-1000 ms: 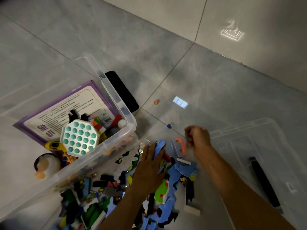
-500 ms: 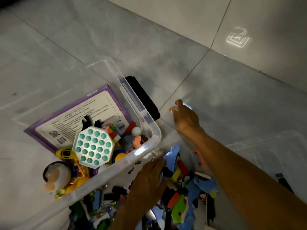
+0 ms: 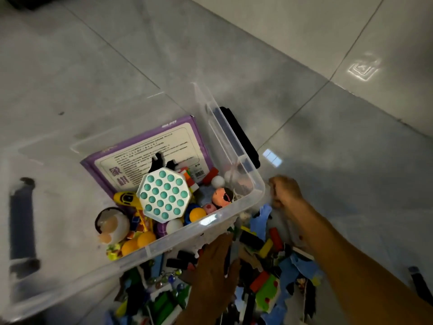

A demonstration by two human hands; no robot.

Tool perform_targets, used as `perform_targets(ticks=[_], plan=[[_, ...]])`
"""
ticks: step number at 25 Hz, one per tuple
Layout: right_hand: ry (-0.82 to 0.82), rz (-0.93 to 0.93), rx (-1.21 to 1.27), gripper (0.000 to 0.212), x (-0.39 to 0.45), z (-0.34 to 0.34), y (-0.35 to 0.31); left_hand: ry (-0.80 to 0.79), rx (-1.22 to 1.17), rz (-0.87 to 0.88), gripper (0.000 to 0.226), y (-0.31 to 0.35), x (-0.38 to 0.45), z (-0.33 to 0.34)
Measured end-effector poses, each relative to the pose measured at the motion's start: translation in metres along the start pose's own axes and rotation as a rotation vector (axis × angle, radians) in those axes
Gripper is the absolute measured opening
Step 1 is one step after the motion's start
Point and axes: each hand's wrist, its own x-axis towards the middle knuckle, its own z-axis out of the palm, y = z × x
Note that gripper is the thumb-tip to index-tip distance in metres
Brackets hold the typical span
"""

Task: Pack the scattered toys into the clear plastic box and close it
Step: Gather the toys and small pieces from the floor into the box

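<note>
The clear plastic box (image 3: 234,146) stands on the grey floor, its lid off. Inside lie a purple game box (image 3: 145,146), a white pop-it toy with teal bubbles (image 3: 164,195), orange and white balls and small figures. A pile of scattered toys (image 3: 264,263), made up of foam puzzle pieces, coloured blocks and marbles, lies against the box's near wall. My left hand (image 3: 215,273) rests flat on that pile with straight fingers. My right hand (image 3: 284,191) is curled into a fist beside the box's right corner; whatever it holds is hidden inside the fingers.
A black latch (image 3: 241,137) hangs on the box's right end, and another black latch (image 3: 22,226) shows at the far left. Part of the clear lid with a black clip (image 3: 419,285) lies at the right edge. Bare floor tiles stretch beyond the box.
My right hand reached out to a small orange bead on the floor, closed, and drew back to the box's corner. The bead is no longer seen. My left hand stayed on the pile.
</note>
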Motion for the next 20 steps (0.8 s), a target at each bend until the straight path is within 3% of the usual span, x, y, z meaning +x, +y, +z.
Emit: perform_targets(ticks=[2, 4, 6, 11, 13, 15, 20], plan=[[-0.239, 0.193, 0.601, 0.014, -0.056, -0.014, 0.01, 0.058, -0.056, -0.064, 0.063, 0.008, -0.012, -0.005], [-0.439, 0.171, 0.883, 0.012, -0.11, -0.02, -0.002, 0.084, -0.093, -0.148, 0.057, 0.01, -0.024, -0.01], [-0.472, 0.127, 0.888, 0.02, -0.15, -0.017, -0.03, 0.055, -0.076, -0.233, 0.059, 0.013, -0.039, -0.019], [-0.228, 0.135, 0.742, 0.025, -0.194, -0.012, -0.096, -0.007, -0.156, -0.38, 0.058, 0.028, -0.094, -0.058], [-0.295, 0.115, 0.725, 0.022, -0.218, -0.01, -0.112, -0.002, -0.221, -0.447, 0.05, 0.03, -0.123, -0.077], [-0.37, 0.089, 0.614, 0.031, -0.249, -0.009, -0.122, -0.002, -0.245, -0.465, 0.043, 0.034, -0.152, -0.098], [-0.368, -0.031, 0.477, 0.047, -0.322, -0.022, -0.144, 0.012, -0.128, -0.453, 0.049, 0.03, -0.201, -0.147]])
